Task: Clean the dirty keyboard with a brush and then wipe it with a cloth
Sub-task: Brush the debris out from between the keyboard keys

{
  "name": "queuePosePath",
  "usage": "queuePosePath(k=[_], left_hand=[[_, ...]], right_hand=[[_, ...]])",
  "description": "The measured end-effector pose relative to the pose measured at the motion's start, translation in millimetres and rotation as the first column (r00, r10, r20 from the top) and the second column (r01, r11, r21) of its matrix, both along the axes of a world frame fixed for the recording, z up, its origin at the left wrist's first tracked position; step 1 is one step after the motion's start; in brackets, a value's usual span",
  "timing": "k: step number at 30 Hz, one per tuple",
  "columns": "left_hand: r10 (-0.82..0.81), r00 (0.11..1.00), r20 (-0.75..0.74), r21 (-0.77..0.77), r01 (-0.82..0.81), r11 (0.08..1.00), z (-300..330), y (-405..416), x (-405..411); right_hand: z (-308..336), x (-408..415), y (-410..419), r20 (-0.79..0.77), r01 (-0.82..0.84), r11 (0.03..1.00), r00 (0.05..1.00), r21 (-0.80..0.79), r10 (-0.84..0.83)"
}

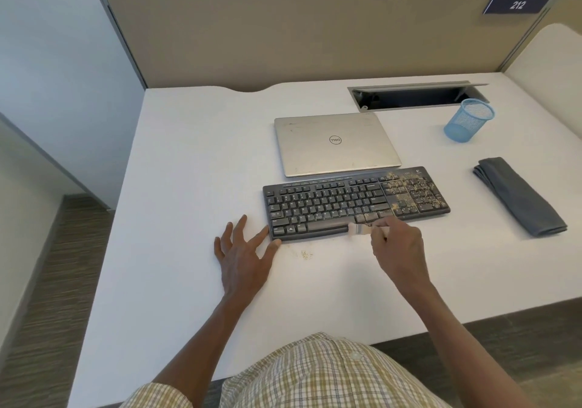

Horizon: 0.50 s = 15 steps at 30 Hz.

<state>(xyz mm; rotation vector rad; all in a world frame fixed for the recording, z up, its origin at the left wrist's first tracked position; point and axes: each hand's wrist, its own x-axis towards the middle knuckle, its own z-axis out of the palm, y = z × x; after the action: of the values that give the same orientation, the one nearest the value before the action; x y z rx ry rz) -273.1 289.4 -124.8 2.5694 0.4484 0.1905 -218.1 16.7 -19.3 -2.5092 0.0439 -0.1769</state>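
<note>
A black keyboard (pixel 327 206) lies on the white desk (pixel 195 168), with yellowish crumbs thick over its right-hand number pad. My right hand (pixel 397 244) grips a small brush (pixel 357 228) whose pale bristles touch the keyboard's front edge beside the space bar. My left hand (pixel 242 256) lies flat on the desk with fingers spread, its thumb and forefinger touching the keyboard's front left corner. A folded grey cloth (pixel 519 196) rests on the desk to the right, apart from both hands. A few crumbs (pixel 306 254) lie on the desk just in front of the keyboard.
A shut silver laptop (pixel 335 143) sits directly behind the keyboard. A blue mesh pen cup (pixel 468 119) stands at the back right, beside an open cable tray (pixel 412 95) in the desk. A tan partition (pixel 283 36) closes the far side.
</note>
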Motion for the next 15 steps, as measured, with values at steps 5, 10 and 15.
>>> queuePosePath(k=[5,10,15], left_hand=[[0.005,1.000,0.001,-0.007,-0.005,1.000,-2,0,1],[0.013,1.000,0.004,-0.022,-0.013,1.000,-2,-1,0],[0.018,1.000,0.016,-0.025,-0.017,1.000,-2,-1,1]], right_hand=[[24,21,34,0.012,-0.144,0.989,0.989,-0.023,0.145],[30,49,68,0.004,-0.261,0.951,0.964,-0.166,0.266],[29,66,72,-0.197,-0.389,0.870,0.919,-0.303,0.342]])
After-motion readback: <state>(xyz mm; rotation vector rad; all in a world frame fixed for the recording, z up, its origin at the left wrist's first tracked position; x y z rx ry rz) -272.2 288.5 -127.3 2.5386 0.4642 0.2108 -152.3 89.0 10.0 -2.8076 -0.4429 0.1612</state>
